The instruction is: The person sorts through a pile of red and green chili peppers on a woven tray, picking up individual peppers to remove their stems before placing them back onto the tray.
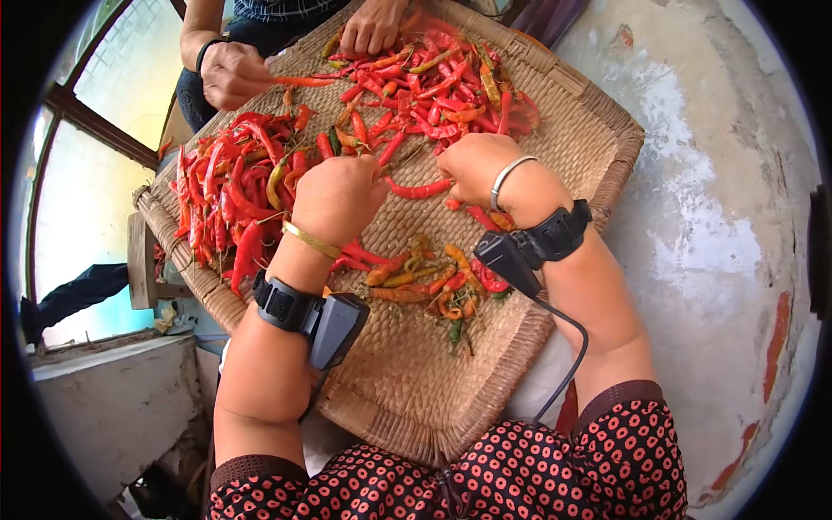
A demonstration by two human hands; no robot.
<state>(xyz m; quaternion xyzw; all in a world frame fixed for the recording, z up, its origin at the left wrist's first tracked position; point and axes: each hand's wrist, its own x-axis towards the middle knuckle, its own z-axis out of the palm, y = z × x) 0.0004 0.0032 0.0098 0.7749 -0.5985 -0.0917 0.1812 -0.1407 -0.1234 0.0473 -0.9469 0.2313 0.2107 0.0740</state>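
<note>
My left hand point(340, 195) is closed above the woven tray point(399, 373), beside the left heap of red chilies point(230, 186); its fingertips are mostly hidden. My right hand point(475, 171) is closed too, at the lower edge of the far heap of chilies point(433, 91). Between the two hands lies a red chili point(418, 189), one end touching or close to the right fingers; what those fingers hold is hidden. Nearer my body, a small group of orange, yellow and greenish chilies point(425, 282) rests on the weave.
Across the tray, another person's hand point(234, 75) holds a long red chili, and that person's other hand point(374, 28) rests on the far heap. A worn wall point(711, 217) stands at the right. A window point(87, 208) and a low ledge point(121, 407) are at the left.
</note>
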